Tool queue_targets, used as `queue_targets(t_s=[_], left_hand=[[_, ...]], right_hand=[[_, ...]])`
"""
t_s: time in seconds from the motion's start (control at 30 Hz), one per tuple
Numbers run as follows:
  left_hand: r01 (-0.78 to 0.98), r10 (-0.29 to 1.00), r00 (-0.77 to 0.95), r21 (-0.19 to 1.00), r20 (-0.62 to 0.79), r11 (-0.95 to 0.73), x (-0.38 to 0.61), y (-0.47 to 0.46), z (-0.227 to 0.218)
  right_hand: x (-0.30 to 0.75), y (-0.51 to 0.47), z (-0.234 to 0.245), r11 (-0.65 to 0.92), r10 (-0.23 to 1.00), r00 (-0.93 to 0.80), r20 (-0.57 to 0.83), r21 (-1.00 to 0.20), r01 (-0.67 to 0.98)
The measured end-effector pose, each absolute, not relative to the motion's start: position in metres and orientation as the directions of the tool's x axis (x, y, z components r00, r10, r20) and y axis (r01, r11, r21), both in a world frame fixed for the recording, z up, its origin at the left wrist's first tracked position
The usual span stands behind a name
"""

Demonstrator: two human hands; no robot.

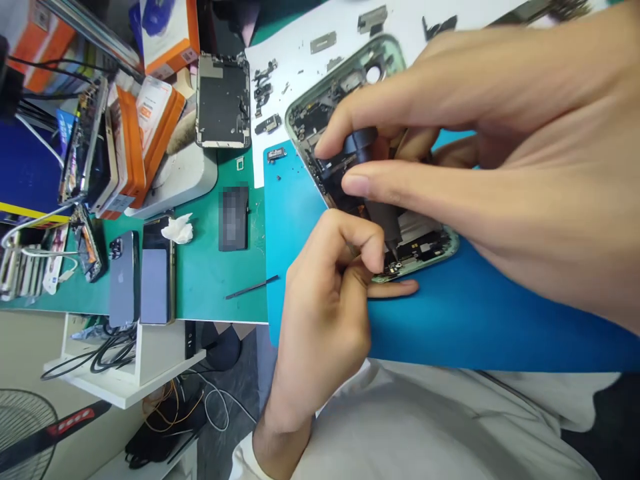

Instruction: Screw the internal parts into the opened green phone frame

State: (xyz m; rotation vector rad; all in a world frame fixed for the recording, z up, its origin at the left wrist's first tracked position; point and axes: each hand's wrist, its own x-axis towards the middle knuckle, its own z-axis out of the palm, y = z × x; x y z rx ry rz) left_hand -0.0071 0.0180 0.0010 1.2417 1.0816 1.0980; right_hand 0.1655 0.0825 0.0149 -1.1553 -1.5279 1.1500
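An opened smartphone housing (313,117) with a pale green frame lies tilted on the blue mat, its inner parts exposed. My left hand (325,300) is closed around the near lower edge of this housing, with one finger stretched out along its outer side. Between the thumb and fingers of my right hand (480,140) is a dark screwdriver (385,220) with a round cap. Its thin tip points down at small parts near the housing's bottom end. The right hand covers much of the housing's far side.
On the white sheet (280,50) lie several small phone parts. A detached screen (223,100) rests left of it. A dark battery-like block (233,219), a thin black stick (253,287) and two phones (123,280) lie on the green mat. Orange-and-white boxes (150,127) crowd the left.
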Motion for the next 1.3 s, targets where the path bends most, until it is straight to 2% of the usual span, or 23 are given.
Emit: queue_targets(t_s=[0.03, 0.07, 0.1, 0.23, 0.33, 0.4, 0.47, 0.57, 0.67, 0.77, 0.83, 0.97, 1.1, 1.2, 1.3], left_hand=[[-0.026, 0.988, 0.15, 0.999, -0.029, 0.033, -0.007, 0.019, 0.001], [-0.016, 0.988, 0.145, 0.998, -0.05, 0.053, -0.007, 0.019, 0.002], [-0.004, 0.988, 0.139, 0.997, -0.071, 0.073, -0.007, 0.02, 0.003], [0.025, 0.982, 0.13, 0.991, -0.134, 0.132, -0.007, 0.021, 0.007], [0.017, 0.982, 0.123, 0.989, -0.146, 0.145, -0.006, 0.021, 0.008], [0.0, 0.981, 0.118, 0.988, -0.156, 0.158, -0.005, 0.021, 0.008], [-0.02, 0.978, 0.119, 0.984, -0.171, 0.174, -0.004, 0.02, 0.01], [-0.051, 0.971, 0.133, 0.977, -0.197, 0.205, -0.003, 0.017, 0.019], [-0.082, 0.965, 0.152, 0.97, -0.216, 0.23, -0.004, 0.008, 0.03], [-0.096, 0.955, 0.177, 0.961, -0.24, 0.259, -0.005, -0.004, 0.034], [-0.08, 0.928, 0.238, 0.946, -0.287, 0.313, -0.007, -0.01, 0.034], [0.052, 0.863, 0.314, 0.915, -0.396, 0.401, -0.017, -0.018, 0.031], [0.217, 0.858, 0.316, 0.911, -0.405, 0.351, -0.03, -0.026, 0.032], [0.389, 0.848, 0.374, 0.893, -0.376, 0.225, -0.034, -0.035, 0.031], [0.588, 0.891, 0.373, 0.809, -0.258, -0.012, -0.033, -0.04, 0.027]], right_hand=[[0.164, 0.082, 0.024, 0.261, 0.959, -0.191, 0.211, -0.92, 0.293], [0.161, 0.082, 0.031, 0.308, 0.95, -0.179, 0.258, -0.87, 0.385], [0.159, 0.082, 0.036, 0.317, 0.948, -0.173, 0.268, -0.856, 0.409], [0.166, 0.082, 0.048, 0.243, 0.965, -0.144, 0.218, -0.95, 0.195], [0.198, 0.078, 0.052, 0.237, 0.968, 0.058, 0.244, -0.965, 0.111], [0.225, 0.071, 0.05, 0.253, 0.937, 0.198, 0.288, -0.949, 0.187], [0.25, 0.061, 0.041, 0.22, 0.921, 0.219, 0.321, -0.895, 0.389], [0.271, 0.044, 0.019, 0.206, 0.915, 0.137, 0.379, -0.733, 0.648], [0.273, 0.027, 0.001, 0.218, 0.874, 0.039, 0.484, -0.463, 0.859], [0.269, 0.016, -0.006, 0.245, 0.843, -0.088, 0.53, -0.234, 0.941], [0.268, 0.014, -0.007, 0.257, 0.822, -0.142, 0.551, -0.137, 0.957], [0.271, 0.015, -0.006, 0.275, 0.794, -0.192, 0.577, -0.061, 0.959], [0.275, 0.016, -0.006, 0.29, 0.782, -0.21, 0.586, -0.045, 0.956], [0.278, 0.016, -0.004, 0.267, 0.789, -0.181, 0.587, -0.062, 0.962], [0.278, 0.015, -0.003, 0.234, 0.791, -0.13, 0.598, -0.098, 0.967]])
